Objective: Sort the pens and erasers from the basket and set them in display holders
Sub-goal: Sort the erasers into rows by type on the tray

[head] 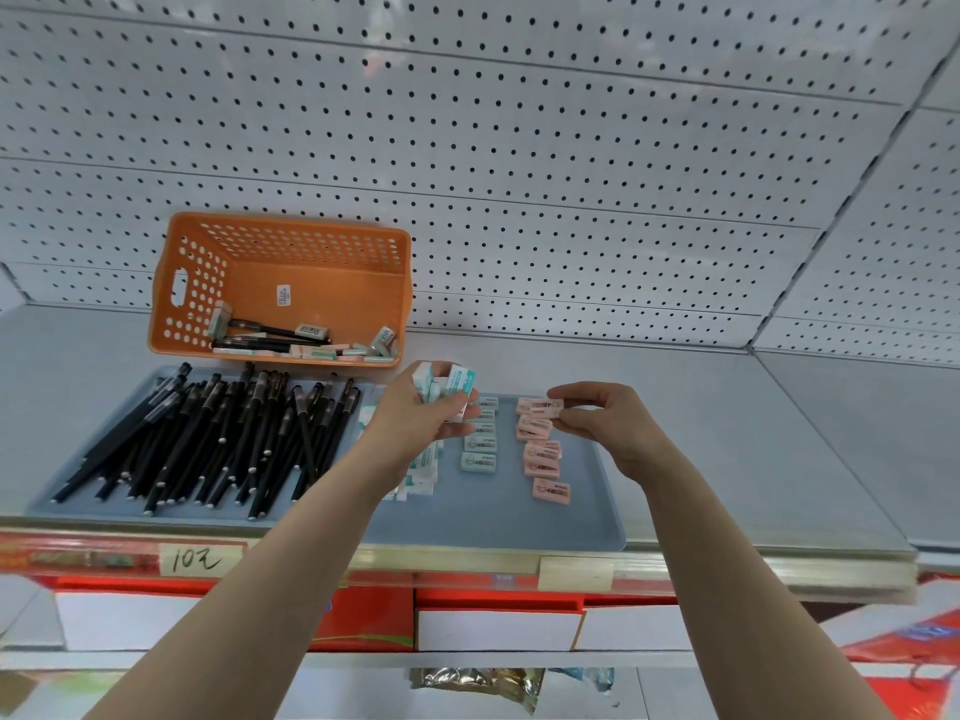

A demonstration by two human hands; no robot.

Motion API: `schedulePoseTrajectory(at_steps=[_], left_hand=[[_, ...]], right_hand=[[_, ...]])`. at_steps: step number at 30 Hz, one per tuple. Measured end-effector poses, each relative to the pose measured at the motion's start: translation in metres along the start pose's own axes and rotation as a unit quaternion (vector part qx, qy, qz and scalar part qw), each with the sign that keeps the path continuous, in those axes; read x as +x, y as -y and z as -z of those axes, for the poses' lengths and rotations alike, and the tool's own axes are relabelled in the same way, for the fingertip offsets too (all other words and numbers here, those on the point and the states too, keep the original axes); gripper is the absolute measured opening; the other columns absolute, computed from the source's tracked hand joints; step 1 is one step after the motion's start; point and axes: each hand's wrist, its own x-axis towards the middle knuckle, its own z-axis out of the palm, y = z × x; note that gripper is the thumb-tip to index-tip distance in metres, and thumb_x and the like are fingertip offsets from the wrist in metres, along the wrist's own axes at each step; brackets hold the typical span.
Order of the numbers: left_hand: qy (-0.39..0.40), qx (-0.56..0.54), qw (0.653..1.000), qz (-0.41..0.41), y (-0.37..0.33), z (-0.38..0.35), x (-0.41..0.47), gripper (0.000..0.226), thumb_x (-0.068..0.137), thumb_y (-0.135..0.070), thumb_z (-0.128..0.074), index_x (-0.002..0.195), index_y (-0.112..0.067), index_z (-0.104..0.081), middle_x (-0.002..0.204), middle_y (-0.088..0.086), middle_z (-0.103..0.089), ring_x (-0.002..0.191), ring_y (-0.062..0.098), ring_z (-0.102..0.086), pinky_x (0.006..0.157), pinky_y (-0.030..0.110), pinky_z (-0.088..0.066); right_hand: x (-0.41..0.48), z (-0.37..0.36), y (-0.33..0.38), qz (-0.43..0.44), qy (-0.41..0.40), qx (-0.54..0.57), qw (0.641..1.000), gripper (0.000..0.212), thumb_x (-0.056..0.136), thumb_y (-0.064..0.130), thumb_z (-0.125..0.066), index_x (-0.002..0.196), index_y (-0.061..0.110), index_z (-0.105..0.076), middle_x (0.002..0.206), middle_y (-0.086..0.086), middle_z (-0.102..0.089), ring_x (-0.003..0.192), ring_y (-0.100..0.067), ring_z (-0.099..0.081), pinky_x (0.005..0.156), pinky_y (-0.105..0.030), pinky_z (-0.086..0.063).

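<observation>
Erasers first: your right hand pinches one pink rectangular eraser at the far end of the pink row on the grey-blue plastic tray. Your left hand curls round several teal-and-white erasers; that crowded grip could spill them onto sorted rows.

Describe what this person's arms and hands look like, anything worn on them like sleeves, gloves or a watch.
Both are bare. The left hand and right hand have no gloves, and no rings show on the fingers in view. The left forearm and right forearm carry no sleeve, watch or bracelet down to the picture's bottom edge.
</observation>
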Motion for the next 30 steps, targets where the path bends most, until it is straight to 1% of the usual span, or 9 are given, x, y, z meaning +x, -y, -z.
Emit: schedulePoseTrajectory(at_steps=[4, 6, 9, 11, 16, 23, 27, 30], left_hand=[[-0.001, -0.001, 1.0, 0.0, 0.0016, -0.0007, 0.0015, 0.026, 0.094, -0.002, -0.058, 0.119, -0.008, -0.054, 0.1, 0.011, -0.072, 0.083, 0.016, -0.073, 0.064, 0.023, -0.056], [-0.003, -0.004, 1.0, 0.0, 0.0014, -0.0013, 0.0018, 0.026, 0.094, -0.001, -0.057, 0.119, -0.007, -0.053, 0.099, 0.011, -0.072, 0.082, 0.016, -0.073, 0.064, 0.023, -0.056], [-0.005, -0.005, 1.0, -0.001, 0.0008, -0.0018, 0.0015, 0.026, 0.095, -0.001, -0.056, 0.12, -0.005, -0.053, 0.103, 0.015, -0.071, 0.084, 0.018, -0.073, 0.064, 0.023, -0.056], [-0.009, -0.007, 1.0, -0.002, 0.0008, -0.0017, 0.0018, 0.026, 0.095, -0.001, -0.057, 0.12, -0.005, -0.053, 0.106, 0.015, -0.068, 0.087, 0.021, -0.073, 0.066, 0.024, -0.057], [-0.012, -0.002, 1.0, -0.003, 0.0008, -0.0014, 0.0028, 0.026, 0.094, -0.001, -0.058, 0.119, -0.006, -0.053, 0.107, 0.013, -0.066, 0.089, 0.022, -0.073, 0.07, 0.028, -0.059], [-0.01, -0.007, 1.0, 0.002, 0.0004, -0.0027, 0.0008, 0.024, 0.094, 0.0, -0.058, 0.116, -0.007, -0.055, 0.108, 0.014, -0.066, 0.09, 0.022, -0.073, 0.071, 0.029, -0.059], [-0.008, -0.008, 1.0, 0.004, 0.0001, -0.0031, -0.0002, 0.022, 0.093, 0.0, -0.058, 0.114, -0.008, -0.055, 0.109, 0.014, -0.066, 0.09, 0.022, -0.073, 0.071, 0.029, -0.059], [-0.01, -0.008, 1.0, 0.004, 0.0, -0.0031, -0.0004, 0.019, 0.094, 0.0, -0.057, 0.11, -0.011, -0.056, 0.108, 0.014, -0.067, 0.089, 0.022, -0.073, 0.071, 0.029, -0.059]], right_hand=[[-0.0005, 0.0002, -0.0005, -0.008, -0.006, 0.023, 1.0, 0.018, 0.087, -0.008, -0.063, 0.097, 0.004, -0.072, 0.097, -0.016, -0.07, 0.091, -0.026, -0.071, 0.079, -0.026, -0.059], [-0.0007, 0.0006, -0.0008, -0.013, -0.014, 0.019, 1.0, 0.016, 0.088, -0.007, -0.063, 0.094, 0.004, -0.072, 0.091, -0.012, -0.071, 0.087, -0.022, -0.07, 0.077, -0.025, -0.06], [-0.0004, 0.0027, -0.0025, -0.013, -0.03, -0.047, 0.998, 0.015, 0.086, -0.002, -0.066, 0.091, 0.009, -0.075, 0.089, -0.004, -0.074, 0.079, -0.012, -0.065, 0.069, -0.022, -0.056], [-0.0011, 0.0036, -0.003, -0.017, -0.034, -0.067, 0.997, 0.014, 0.084, 0.0, -0.068, 0.09, 0.01, -0.076, 0.089, -0.003, -0.075, 0.075, -0.01, -0.063, 0.063, -0.02, -0.051], [-0.0019, 0.0034, -0.0029, -0.026, -0.021, -0.076, 0.997, 0.012, 0.082, 0.002, -0.072, 0.09, 0.01, -0.076, 0.086, -0.008, -0.074, 0.071, -0.01, -0.063, 0.059, -0.018, -0.05], [-0.0018, 0.0024, -0.0021, -0.033, -0.014, -0.073, 0.997, 0.01, 0.084, 0.002, -0.072, 0.09, 0.009, -0.076, 0.085, -0.009, -0.074, 0.073, -0.014, -0.067, 0.057, -0.018, -0.05], [-0.002, 0.0028, -0.0014, -0.028, -0.007, -0.075, 0.997, 0.012, 0.088, 0.0, -0.065, 0.093, 0.008, -0.073, 0.094, -0.012, -0.074, 0.077, -0.016, -0.068, 0.061, -0.022, -0.054], [-0.0017, 0.0028, 0.0031, -0.024, -0.01, -0.06, 0.998, 0.015, 0.094, -0.001, -0.053, 0.1, 0.006, -0.066, 0.098, -0.012, -0.065, 0.076, -0.02, -0.072, 0.063, -0.025, -0.059]])
